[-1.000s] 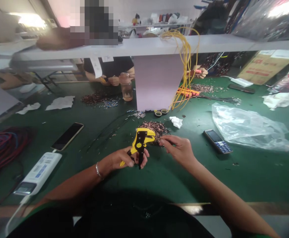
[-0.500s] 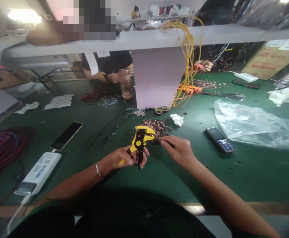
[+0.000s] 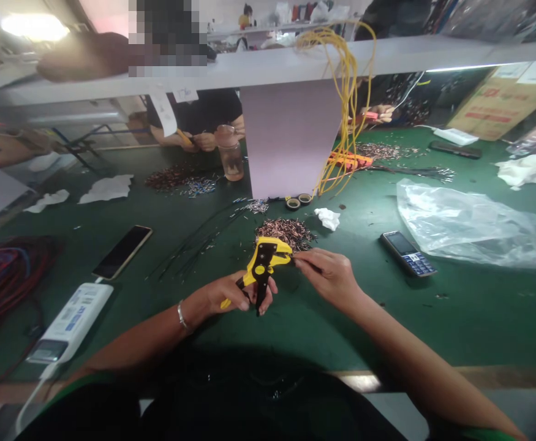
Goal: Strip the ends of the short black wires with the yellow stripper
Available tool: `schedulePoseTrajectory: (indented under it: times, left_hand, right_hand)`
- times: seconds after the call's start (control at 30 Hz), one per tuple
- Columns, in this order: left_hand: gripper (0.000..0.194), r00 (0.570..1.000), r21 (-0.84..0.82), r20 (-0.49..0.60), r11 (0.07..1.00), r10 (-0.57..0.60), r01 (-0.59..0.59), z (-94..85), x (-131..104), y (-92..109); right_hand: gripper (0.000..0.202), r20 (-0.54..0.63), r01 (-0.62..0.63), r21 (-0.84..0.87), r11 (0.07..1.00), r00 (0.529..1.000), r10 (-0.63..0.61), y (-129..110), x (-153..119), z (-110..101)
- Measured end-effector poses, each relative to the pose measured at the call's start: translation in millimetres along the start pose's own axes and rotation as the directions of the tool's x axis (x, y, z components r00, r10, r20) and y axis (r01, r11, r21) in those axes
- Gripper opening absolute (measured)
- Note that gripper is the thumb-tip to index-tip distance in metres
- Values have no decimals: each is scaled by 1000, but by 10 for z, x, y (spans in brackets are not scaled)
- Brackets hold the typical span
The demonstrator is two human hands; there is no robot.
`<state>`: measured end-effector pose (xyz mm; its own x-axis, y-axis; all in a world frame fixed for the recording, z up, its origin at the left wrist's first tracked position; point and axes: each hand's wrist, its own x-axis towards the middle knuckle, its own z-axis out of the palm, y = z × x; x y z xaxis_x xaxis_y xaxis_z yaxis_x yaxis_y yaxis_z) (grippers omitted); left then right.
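My left hand [image 3: 240,294] is wrapped round the handles of a yellow and black wire stripper [image 3: 263,263], its jaws pointing right. My right hand [image 3: 325,269] is pinched at the jaw tips; what it grips is too small to name. Behind the tool lies a pile of short copper-coloured and dark pieces [image 3: 286,231] on the green table [image 3: 332,343]. Smaller pale bits [image 3: 257,206] lie just behind that pile, and thin black wires [image 3: 194,245] stretch out to its left.
A phone [image 3: 123,252] and white power strip [image 3: 72,321] lie left, beside red cable coils [image 3: 8,282]. On the right are a keypad phone [image 3: 408,253] and plastic bag [image 3: 470,226]. Yellow wires [image 3: 350,110] hang from the shelf [image 3: 249,66]. Other people's hands work beyond.
The stripper has shifted slightly right and its jaws now meet the fingertips of my right hand. That hand has moved a little left. The whole view has shifted slightly.
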<state>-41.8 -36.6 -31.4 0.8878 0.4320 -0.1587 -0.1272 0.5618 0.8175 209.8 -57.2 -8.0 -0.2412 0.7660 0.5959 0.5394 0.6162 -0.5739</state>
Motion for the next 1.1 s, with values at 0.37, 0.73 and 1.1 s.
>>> schedulePoseTrajectory:
  times: [0.37, 0.73, 1.1]
  left_hand:
    - [45, 999, -31, -50, 999, 12, -14, 83, 12, 10]
    - [31, 994, 12, -105, 1000, 15, -14, 108, 21, 14]
    - [21, 985, 72, -157, 995, 74, -63, 123, 17, -8]
  right_hand:
    - [22, -11, 2, 53, 999, 1000, -1, 5, 2, -13]
    - [22, -3, 0, 59, 998, 1000, 0, 13, 5, -13]
    - [23, 25, -47, 50, 998, 999, 46, 32, -1, -8]
